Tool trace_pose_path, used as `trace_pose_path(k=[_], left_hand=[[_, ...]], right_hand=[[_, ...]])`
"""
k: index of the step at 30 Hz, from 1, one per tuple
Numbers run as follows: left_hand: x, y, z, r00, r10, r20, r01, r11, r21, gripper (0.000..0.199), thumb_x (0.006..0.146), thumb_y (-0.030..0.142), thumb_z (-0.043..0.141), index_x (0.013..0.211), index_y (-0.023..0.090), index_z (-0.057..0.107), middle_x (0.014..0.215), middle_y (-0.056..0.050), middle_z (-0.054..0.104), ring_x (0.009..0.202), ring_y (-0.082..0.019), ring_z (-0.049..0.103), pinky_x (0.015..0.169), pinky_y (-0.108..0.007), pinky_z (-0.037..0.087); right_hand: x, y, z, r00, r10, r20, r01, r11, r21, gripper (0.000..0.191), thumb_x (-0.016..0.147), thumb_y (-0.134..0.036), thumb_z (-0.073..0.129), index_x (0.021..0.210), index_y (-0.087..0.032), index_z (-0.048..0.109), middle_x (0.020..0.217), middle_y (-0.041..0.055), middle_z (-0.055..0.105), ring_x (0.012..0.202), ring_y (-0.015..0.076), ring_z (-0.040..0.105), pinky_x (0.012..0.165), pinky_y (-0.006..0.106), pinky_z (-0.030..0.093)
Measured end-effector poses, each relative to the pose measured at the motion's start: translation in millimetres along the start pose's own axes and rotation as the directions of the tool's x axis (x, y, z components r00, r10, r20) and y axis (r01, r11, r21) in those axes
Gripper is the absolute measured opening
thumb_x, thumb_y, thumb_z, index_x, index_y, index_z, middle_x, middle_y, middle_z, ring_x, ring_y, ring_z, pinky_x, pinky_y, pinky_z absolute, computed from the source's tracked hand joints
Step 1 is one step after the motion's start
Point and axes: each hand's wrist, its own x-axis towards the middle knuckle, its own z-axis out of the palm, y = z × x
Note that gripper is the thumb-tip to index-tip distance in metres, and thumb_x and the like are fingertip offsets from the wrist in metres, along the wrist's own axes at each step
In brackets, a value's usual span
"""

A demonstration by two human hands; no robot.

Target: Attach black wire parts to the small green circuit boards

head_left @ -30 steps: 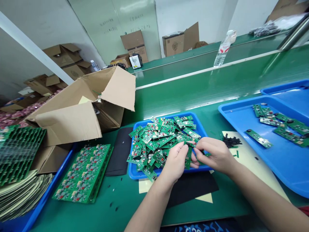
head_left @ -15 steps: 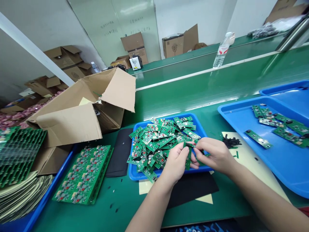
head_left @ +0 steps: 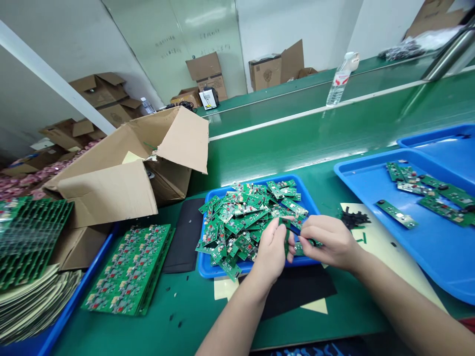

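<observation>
Green rectangular circuit board (head_left: 287, 240) sits pinched in left hand (head_left: 272, 247), thin black strip (head_left: 295, 230) in right hand (head_left: 329, 242), both grips closed; likely strip-to-board work, wanting steadiness next.

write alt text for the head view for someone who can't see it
The left hand holds a green board while the right hand pinches a black strip beside it, over a blue tray heaped with small circuit boards. On the left are a stack of panels and an open carton; on the right, a second tray holds loose boards.
</observation>
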Motion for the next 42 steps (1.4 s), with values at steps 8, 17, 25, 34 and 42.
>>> trace_pose_path(k=[8, 17, 25, 34, 42], left_hand=[[-0.8, 0.0, 1.3, 0.997, -0.023, 0.071, 0.03, 0.994, -0.109, 0.039, 0.078, 0.03, 0.048, 0.111, 0.012, 0.056, 0.058, 0.004, 0.047, 0.043, -0.007, 0.044, 0.036, -0.016, 0.036], [-0.6, -4.3, 4.2, 0.995, 0.013, 0.102, -0.001, 0.994, -0.11, 0.037, 0.08, 0.034, 0.05, 0.106, 0.009, 0.058, 0.056, 0.003, 0.047, 0.043, -0.008, 0.046, 0.034, -0.015, 0.037], [-0.8, -4.2, 3.6, 0.996, 0.002, 0.093, 0.007, 0.994, -0.105, 0.036, 0.08, 0.034, 0.05, 0.104, 0.009, 0.058, 0.055, 0.003, 0.048, 0.043, -0.008, 0.045, 0.032, -0.015, 0.037], [0.4, -2.7, 4.5, 0.996, -0.033, 0.087, 0.041, 0.995, -0.094, 0.038, 0.077, 0.033, 0.049, 0.104, 0.008, 0.058, 0.053, 0.004, 0.047, 0.042, -0.008, 0.045, 0.032, -0.015, 0.036], [-1.0, -2.5, 3.4, 0.995, -0.029, 0.092, 0.036, 0.996, -0.076, 0.035, 0.08, 0.035, 0.048, 0.101, 0.009, 0.058, 0.054, 0.003, 0.048, 0.042, -0.008, 0.045, 0.033, -0.016, 0.036]], right_hand=[[-2.1, 1.7, 1.9, 0.997, 0.047, -0.058, -0.048, 0.999, -0.024, 0.013, 0.082, -0.009, 0.054, 0.074, -0.019, 0.052, 0.062, 0.002, 0.059, 0.057, 0.0131, 0.054, 0.055, 0.025, 0.043], [-5.6, 4.8, 4.9, 0.998, 0.058, -0.03, -0.06, 0.995, -0.076, 0.016, 0.084, -0.011, 0.054, 0.07, -0.018, 0.055, 0.062, 0.0034, 0.06, 0.062, 0.0137, 0.057, 0.06, 0.026, 0.045], [-3.2, 3.6, 3.4, 0.999, 0.032, -0.018, -0.033, 0.995, -0.091, 0.021, 0.085, -0.011, 0.053, 0.065, -0.018, 0.054, 0.06, 0.0028, 0.059, 0.06, 0.0129, 0.055, 0.059, 0.025, 0.046], [-6.1, 4.4, 4.0, 1.0, 0.02, 0.001, -0.02, 0.992, -0.127, 0.02, 0.084, -0.012, 0.053, 0.065, -0.019, 0.055, 0.061, 0.0029, 0.059, 0.061, 0.0132, 0.055, 0.061, 0.026, 0.045], [-5.2, 5.2, 3.5, 1.0, 0.026, -0.006, -0.027, 0.991, -0.134, 0.022, 0.084, -0.012, 0.053, 0.063, -0.018, 0.055, 0.062, 0.0037, 0.059, 0.061, 0.0137, 0.056, 0.059, 0.025, 0.044]])
